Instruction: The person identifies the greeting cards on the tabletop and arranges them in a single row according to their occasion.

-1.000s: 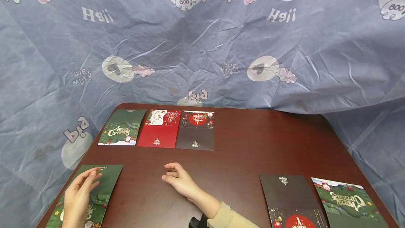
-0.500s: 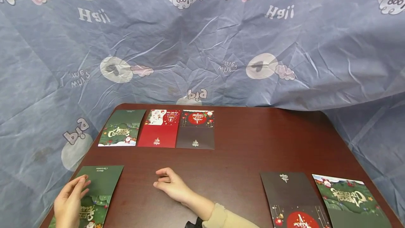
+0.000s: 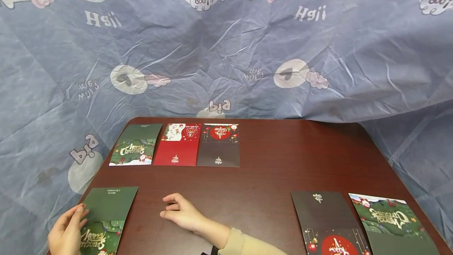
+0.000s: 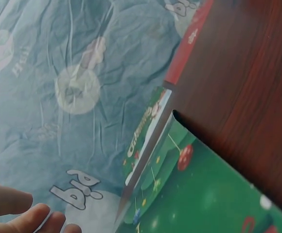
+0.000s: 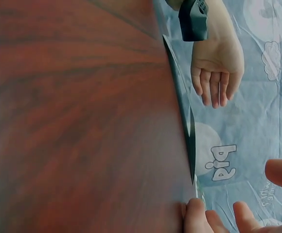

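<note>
My left hand [image 3: 67, 229] hovers over the left side of a green Christmas card [image 3: 106, 207] that lies unfolded at the table's near left. Its fingers are loosely bent and hold nothing. In the left wrist view the fingertips [image 4: 31, 218] show apart from the card's printed half [image 4: 209, 189]. To the right of that card, my right hand [image 3: 182, 213] is held above the bare wood with relaxed fingers and nothing in them. The right wrist view shows its fingers [image 5: 248, 216] at the bottom, and my left hand [image 5: 219, 73] hanging beyond the thin edge of the card [image 5: 184, 111].
Along the far left edge lie a green card [image 3: 136, 145], a red card [image 3: 178, 145] and a dark grey card [image 3: 218, 154], side by side. Another dark grey card [image 3: 320, 211] and a green card [image 3: 393, 223] lie near right. A blue patterned cloth [image 3: 226, 42] hangs around the brown table [image 3: 283, 160].
My left hand has drifted left and toward me, uncovering more of the near green card. My right hand has moved left and slightly nearer. The cards stay put.
</note>
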A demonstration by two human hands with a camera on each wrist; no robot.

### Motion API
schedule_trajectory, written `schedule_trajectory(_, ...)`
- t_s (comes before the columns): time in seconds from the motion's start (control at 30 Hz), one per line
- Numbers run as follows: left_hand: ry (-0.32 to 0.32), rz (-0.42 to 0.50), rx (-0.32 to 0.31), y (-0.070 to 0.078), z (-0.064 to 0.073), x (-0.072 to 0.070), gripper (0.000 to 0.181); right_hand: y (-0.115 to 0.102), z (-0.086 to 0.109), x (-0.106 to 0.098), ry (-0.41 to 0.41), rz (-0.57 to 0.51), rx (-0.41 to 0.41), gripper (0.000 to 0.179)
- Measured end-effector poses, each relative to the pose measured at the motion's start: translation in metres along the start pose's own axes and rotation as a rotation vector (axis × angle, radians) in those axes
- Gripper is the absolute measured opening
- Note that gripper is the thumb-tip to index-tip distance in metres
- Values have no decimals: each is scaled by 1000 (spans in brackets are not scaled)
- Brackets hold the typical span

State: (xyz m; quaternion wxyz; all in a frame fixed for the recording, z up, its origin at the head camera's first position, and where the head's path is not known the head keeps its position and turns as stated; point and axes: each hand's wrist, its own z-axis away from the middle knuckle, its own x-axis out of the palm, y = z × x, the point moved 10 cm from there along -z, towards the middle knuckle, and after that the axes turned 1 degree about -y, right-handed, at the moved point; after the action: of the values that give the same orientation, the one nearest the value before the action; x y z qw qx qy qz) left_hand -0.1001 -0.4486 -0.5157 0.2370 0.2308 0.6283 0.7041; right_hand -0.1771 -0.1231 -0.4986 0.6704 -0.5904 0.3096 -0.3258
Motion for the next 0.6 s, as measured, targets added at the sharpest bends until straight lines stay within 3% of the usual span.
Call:
schedule_trajectory(0.07, 6, 16, 22, -4, -5, -4, 21, 0, -1, 3, -8, -6, 0, 38)
schedule_trajectory(0.23, 61, -40, 50, 2, 0, -12, 12, 0, -1, 11, -19, -31, 2, 39)
schedule_trajectory(0.43, 104, -242, -22, 18, 15, -17, 7, 1, -2, 24, -63, -55, 7, 42)
schedule_trajectory(0.6, 124, -401, -8, 24, 21, -18, 10, 2, -4, 33, -103, -96, 2, 45)
